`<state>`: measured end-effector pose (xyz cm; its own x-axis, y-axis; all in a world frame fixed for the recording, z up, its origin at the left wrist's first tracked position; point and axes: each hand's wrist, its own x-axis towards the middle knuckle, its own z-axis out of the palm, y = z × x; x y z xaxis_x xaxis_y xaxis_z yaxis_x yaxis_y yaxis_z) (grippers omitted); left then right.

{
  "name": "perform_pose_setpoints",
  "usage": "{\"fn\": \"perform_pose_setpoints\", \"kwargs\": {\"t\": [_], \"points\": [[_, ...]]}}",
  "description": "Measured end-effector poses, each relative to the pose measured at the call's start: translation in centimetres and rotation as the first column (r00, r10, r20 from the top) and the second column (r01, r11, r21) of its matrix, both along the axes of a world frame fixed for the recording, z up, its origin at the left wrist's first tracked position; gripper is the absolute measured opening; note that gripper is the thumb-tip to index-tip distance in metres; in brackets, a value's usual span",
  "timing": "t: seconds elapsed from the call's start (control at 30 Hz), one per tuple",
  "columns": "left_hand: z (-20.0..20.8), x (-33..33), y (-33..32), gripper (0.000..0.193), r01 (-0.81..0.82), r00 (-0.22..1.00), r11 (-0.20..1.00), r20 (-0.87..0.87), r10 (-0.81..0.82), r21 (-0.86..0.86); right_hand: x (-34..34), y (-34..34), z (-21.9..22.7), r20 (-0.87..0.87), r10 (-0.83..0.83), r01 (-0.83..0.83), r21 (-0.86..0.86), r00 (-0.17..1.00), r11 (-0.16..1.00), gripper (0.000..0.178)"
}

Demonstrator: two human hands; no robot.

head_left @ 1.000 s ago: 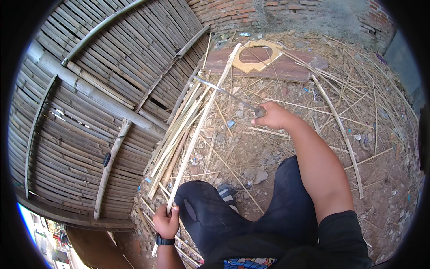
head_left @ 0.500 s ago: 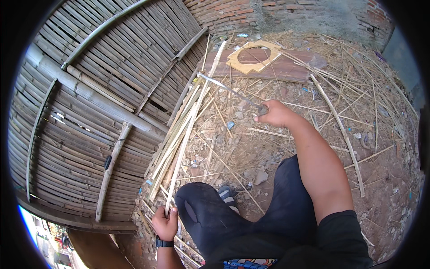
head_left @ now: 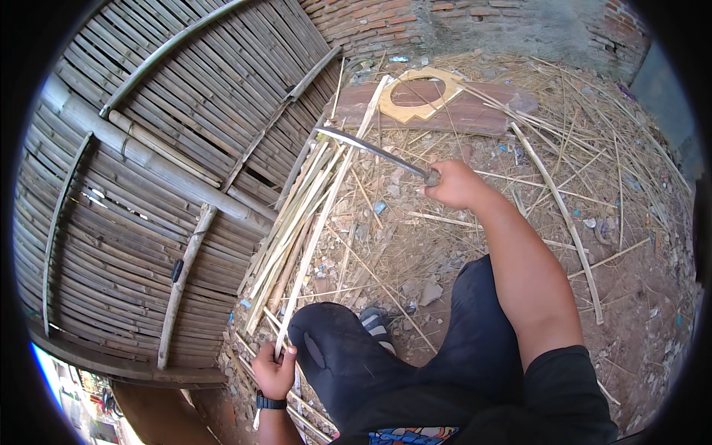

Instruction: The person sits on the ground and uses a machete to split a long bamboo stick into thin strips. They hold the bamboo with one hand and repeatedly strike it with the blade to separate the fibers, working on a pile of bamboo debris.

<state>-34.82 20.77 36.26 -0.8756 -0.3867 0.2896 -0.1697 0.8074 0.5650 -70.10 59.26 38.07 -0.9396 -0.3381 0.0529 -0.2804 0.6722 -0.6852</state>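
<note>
Down by my left knee, my left hand (head_left: pixel 274 371) is closed round the near end of a long pale bamboo strip (head_left: pixel 314 236). The strip slants away from me toward the far boards. My right hand (head_left: pixel 454 185), arm stretched forward, grips the short handle of a machete (head_left: pixel 378 150) with a slightly curved blade. The blade points left and lies across the strip's far part in the picture; whether it touches the strip I cannot tell. Beside the held strip, on its left, lies a bundle of bamboo strips (head_left: pixel 276 256) on the ground.
A bamboo-slat wall (head_left: pixel 141 245) rises close on my left. At the back, a yellow wooden frame with a round hole (head_left: pixel 397 111) rests on a dark brown board (head_left: pixel 493 115) before a brick wall (head_left: pixel 489 22). Loose bamboo pieces (head_left: pixel 560 208) and rubble litter the ground.
The machete blade has turned, its broad side showing more and its tip slightly further left. The held strip's far end has shifted right. My left hand has barely moved.
</note>
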Motion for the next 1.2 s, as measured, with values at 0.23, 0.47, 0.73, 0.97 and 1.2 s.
{"fn": "perform_pose_setpoints", "kwargs": {"t": [0.23,0.47,0.73,0.97,1.2], "points": [[0.1,-1.7,2.0,0.04,0.018,0.997,0.996,0.071,-0.024,0.083,4.5,-5.2,1.7,-0.043,0.528,-0.488,0.325,0.848,0.81,0.033],[0.8,0.0,0.4,0.042,-0.008,0.998,1.0,0.058,0.007,0.013,0.1,-0.6,1.0,0.036,0.033,-0.033,0.009,0.999,0.999,0.033],[-0.9,-1.5,1.9,0.041,0.056,0.996,0.997,0.067,-0.06,0.051,4.6,-4.8,1.7,-0.014,0.5,-0.476,0.28,0.866,0.834,0.033],[0.4,-0.3,0.6,0.037,-0.015,0.999,0.984,0.038,0.008,0.179,-0.2,-0.3,0.6,0.158,0.149,-0.119,-0.185,0.976,0.976,0.04],[-0.6,-2.0,1.3,0.032,0.022,0.999,0.97,0.034,-0.031,0.242,2.1,-2.7,0.7,0.079,0.379,-0.386,0.119,0.922,0.915,0.04]]}}
